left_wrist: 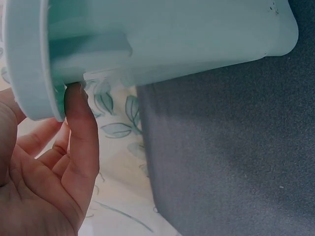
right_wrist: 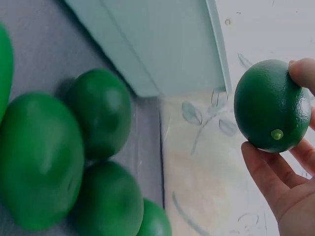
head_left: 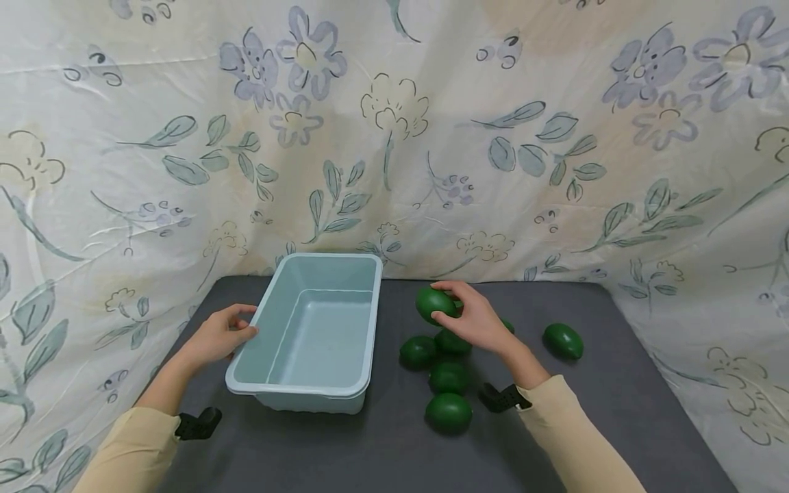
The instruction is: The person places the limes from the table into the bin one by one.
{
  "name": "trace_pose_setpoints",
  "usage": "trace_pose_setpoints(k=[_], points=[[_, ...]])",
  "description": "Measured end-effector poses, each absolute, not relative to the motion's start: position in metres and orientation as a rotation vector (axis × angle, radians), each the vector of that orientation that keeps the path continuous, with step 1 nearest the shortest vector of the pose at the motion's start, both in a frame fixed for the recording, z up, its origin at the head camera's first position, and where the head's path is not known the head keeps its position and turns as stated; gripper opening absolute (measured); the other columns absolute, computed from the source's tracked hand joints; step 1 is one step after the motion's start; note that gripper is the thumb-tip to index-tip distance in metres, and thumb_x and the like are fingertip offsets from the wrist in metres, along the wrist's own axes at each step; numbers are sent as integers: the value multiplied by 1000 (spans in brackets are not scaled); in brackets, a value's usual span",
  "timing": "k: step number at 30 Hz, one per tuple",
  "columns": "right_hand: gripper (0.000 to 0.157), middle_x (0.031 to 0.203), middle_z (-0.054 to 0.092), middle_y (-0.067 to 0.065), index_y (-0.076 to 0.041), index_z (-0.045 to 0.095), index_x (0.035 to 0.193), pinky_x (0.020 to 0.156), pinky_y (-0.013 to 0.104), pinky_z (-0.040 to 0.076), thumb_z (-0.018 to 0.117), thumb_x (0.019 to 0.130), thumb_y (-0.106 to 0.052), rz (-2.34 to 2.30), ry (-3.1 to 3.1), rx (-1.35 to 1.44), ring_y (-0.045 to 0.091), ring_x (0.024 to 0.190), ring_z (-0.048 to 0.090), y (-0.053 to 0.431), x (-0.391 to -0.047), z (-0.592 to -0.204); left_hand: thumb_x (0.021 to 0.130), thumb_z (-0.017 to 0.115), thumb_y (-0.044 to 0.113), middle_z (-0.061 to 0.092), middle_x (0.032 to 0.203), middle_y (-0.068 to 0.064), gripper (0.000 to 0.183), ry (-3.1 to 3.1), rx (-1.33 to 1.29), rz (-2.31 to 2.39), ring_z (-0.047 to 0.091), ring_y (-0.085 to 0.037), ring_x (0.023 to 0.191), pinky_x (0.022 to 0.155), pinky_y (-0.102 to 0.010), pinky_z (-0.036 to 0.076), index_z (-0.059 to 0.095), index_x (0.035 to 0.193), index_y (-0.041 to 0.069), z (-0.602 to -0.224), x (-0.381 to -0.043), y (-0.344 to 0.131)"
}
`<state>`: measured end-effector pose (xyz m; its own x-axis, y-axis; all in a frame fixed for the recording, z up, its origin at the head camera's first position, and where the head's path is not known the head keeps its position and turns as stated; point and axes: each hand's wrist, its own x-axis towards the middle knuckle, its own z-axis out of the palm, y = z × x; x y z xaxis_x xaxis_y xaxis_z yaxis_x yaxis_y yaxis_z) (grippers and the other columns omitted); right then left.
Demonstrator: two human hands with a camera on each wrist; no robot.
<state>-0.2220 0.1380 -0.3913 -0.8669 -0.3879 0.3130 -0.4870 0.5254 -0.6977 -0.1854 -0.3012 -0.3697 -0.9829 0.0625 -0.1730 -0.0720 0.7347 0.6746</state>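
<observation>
A light blue-green plastic basin (head_left: 364, 329) stands on the dark table. My left hand (head_left: 222, 333) pinches its left rim; in the left wrist view one fingertip (left_wrist: 78, 103) tucks under the lip. Above a cluster of similar fruits, my right hand (head_left: 471, 318) holds a glossy dark green oval fruit (right_wrist: 268, 105) between thumb and fingers. The fruit, clear of the table, shows a small pale stem nub in the right wrist view. Below it lie several more green fruits (head_left: 448, 413), some partly hidden by the right hand.
One more green fruit (head_left: 563, 342) lies apart, right of my right hand. The dark grey table (head_left: 394, 452) ends at the back against a floral cloth (head_left: 431, 137), which also hangs on both sides.
</observation>
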Motion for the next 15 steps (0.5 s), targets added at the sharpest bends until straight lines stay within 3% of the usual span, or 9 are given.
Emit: trace_pose_setpoints(k=[15], points=[[47, 122, 52, 3, -16, 50, 129, 81, 33, 49, 66, 85, -26, 1334, -2592, 855, 16, 98, 55, 94, -231, -380, 91, 56, 19, 58, 95, -14, 53, 2734, -26, 1088, 57, -19, 76, 57, -32, 50, 34, 135, -1, -369, -186, -302]])
